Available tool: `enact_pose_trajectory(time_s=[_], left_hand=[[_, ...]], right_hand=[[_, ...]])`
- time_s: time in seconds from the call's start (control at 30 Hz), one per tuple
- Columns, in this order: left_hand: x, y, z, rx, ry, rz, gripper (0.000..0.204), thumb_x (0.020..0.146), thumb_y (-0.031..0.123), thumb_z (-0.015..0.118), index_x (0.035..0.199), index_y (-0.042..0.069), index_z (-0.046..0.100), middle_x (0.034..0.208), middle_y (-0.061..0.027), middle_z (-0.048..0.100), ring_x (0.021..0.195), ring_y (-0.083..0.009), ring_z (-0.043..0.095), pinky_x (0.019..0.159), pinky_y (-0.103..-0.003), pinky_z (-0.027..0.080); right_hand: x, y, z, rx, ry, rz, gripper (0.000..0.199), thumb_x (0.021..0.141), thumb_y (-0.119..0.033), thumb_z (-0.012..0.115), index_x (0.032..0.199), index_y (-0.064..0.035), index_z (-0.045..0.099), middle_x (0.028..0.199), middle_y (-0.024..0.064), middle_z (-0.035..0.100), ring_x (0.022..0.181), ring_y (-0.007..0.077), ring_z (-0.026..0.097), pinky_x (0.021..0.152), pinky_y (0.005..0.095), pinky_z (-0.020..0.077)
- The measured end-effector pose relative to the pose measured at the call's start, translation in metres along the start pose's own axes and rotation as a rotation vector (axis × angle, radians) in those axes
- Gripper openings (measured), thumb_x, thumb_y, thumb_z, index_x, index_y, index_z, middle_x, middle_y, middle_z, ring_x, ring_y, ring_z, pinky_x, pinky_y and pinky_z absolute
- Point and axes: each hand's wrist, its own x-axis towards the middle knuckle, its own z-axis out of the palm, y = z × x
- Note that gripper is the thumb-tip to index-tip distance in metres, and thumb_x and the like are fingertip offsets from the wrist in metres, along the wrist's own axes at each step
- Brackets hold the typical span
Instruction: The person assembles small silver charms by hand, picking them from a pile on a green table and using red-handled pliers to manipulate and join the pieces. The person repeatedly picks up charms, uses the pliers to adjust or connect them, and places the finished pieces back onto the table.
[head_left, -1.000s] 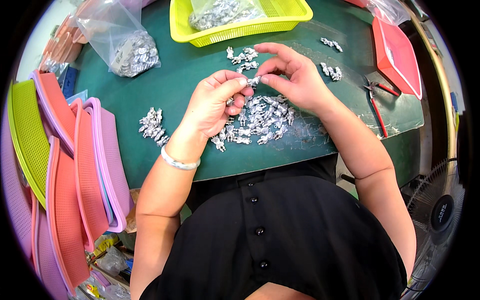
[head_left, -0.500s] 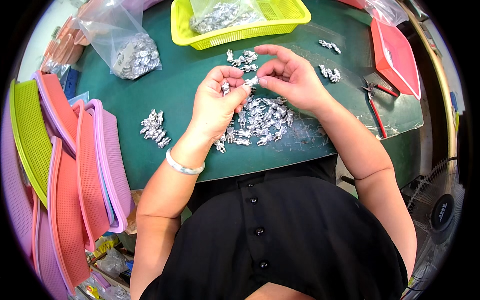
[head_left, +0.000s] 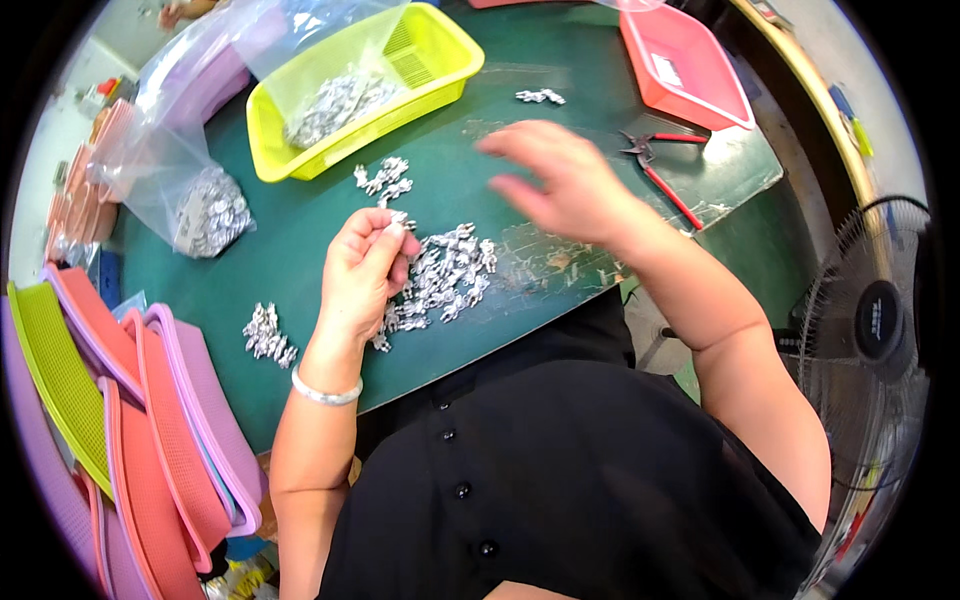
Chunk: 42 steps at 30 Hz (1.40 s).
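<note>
My left hand (head_left: 362,262) is closed, with thumb and fingertips pinching a small silver figure-shaped metal charm (head_left: 400,219). Just below and beside it lies a loose pile of the same silver charms (head_left: 447,268) on the green tabletop (head_left: 300,250). A smaller group (head_left: 385,176) rests beyond the left hand, and another heap (head_left: 268,335) sits to its left. My right hand (head_left: 560,182) hovers over the table to the right, slightly blurred, thumb and fingers apart, with nothing seen in it. Past it lies a short row of charms (head_left: 540,97).
Red-handled cutting pliers (head_left: 655,172) lie right of my right hand, near a pink tray (head_left: 690,75). At the back, a yellow-green basket (head_left: 365,128) holds a bag of charms. Another clear bag (head_left: 213,212) stands left. Stacked baskets (head_left: 175,420) fill the left; a fan (head_left: 878,320) stands right.
My right hand has drawn away from the left, out to the right, with its fingers spread. My left hand still pinches a charm. The whole view has turned and shifted.
</note>
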Motion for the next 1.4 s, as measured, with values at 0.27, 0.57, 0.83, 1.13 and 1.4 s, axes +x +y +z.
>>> enact_pose_trajectory(time_s=[0.27,0.57,0.83,1.13,1.4], left_hand=[[-0.003,-0.002,0.005,-0.013,-0.127,0.09,0.029,0.089,0.012,0.048,0.117,0.003,0.048,0.073,-0.0024,0.055,0.051,-0.0032,0.042,0.042,-0.015,0.032],[-0.006,0.004,-0.002,-0.008,-0.076,0.137,0.022,0.088,0.011,0.049,0.109,0.005,0.052,0.073,-0.0021,0.058,0.051,-0.001,0.043,0.044,-0.014,0.033],[-0.004,-0.001,-0.003,0.002,-0.045,0.187,0.019,0.088,0.013,0.051,0.105,0.004,0.053,0.075,-0.0022,0.058,0.054,-0.0016,0.043,0.047,-0.015,0.035],[-0.004,-0.003,-0.003,-0.012,0.011,0.228,0.016,0.088,0.009,0.048,0.102,0.004,0.054,0.073,-0.0023,0.058,0.052,-0.0019,0.043,0.046,-0.014,0.034],[-0.004,-0.004,-0.004,0.055,0.045,0.289,0.024,0.088,0.01,0.05,0.11,0.001,0.051,0.07,-0.0011,0.056,0.054,-0.0035,0.045,0.05,-0.017,0.039]], right_hand=[[-0.123,0.106,-0.102,-0.483,-0.388,0.643,0.087,0.063,-0.044,0.07,0.133,-0.0119,0.031,0.138,0.0188,0.028,0.13,0.0347,0.02,0.105,0.044,0.0195],[-0.104,0.092,-0.103,-0.629,-0.369,0.456,0.039,0.077,-0.012,0.055,0.113,-0.0039,0.045,0.104,0.0179,0.052,0.098,0.0333,0.051,0.083,0.0387,0.0418],[-0.073,0.034,-0.085,-0.246,-0.095,0.428,0.039,0.072,0.003,0.051,0.11,-0.0021,0.046,0.094,0.0194,0.055,0.09,0.0339,0.055,0.08,0.0369,0.0433],[-0.002,-0.054,-0.001,-0.199,-0.273,0.153,0.044,0.07,-0.012,0.063,0.108,0.0001,0.045,0.086,0.0178,0.051,0.083,0.0334,0.054,0.072,0.0395,0.0438],[0.006,-0.05,0.013,-0.254,-0.317,0.139,0.042,0.069,-0.014,0.063,0.105,0.0014,0.046,0.083,0.0167,0.052,0.08,0.0319,0.056,0.069,0.0383,0.0455]])
